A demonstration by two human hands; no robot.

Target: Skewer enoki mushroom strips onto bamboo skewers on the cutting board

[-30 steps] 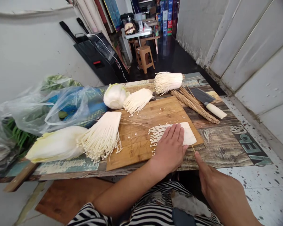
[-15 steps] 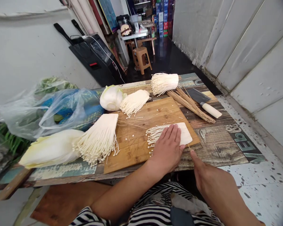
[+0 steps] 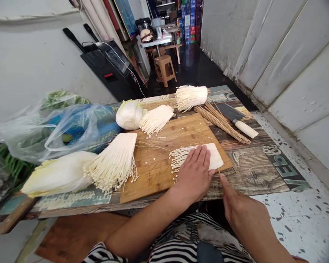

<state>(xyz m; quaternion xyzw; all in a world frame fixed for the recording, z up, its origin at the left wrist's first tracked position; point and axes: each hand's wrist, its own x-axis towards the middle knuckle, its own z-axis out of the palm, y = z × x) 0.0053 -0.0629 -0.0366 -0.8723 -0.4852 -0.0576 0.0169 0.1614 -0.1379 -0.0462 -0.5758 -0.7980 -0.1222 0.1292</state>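
A flat bunch of enoki mushrooms (image 3: 215, 157) lies near the right edge of the wooden cutting board (image 3: 159, 175). My left hand (image 3: 194, 173) rests flat on it, fingers stretched out and lying side by side. At the board's front right edge, my right hand (image 3: 242, 210) is closed on a thin skewer (image 3: 219, 170), whose visible end points at the near side of the bunch. The rest of that skewer is hidden by the hand and the mushrooms. A few loose skewers (image 3: 153, 145) lie across the board's left part.
More enoki bunches lie at the left (image 3: 115, 160), behind the board (image 3: 157, 118) and at the back (image 3: 192, 98). A skewer bundle (image 3: 222, 122) and a cleaver (image 3: 245, 128) lie back right. Cabbages (image 3: 63, 171) (image 3: 129, 115) and a plastic bag (image 3: 79, 124) are left.
My right hand has shifted very slightly to the left with the skewer. My left hand stays on the mushrooms, and the objects on the table look unmoved.
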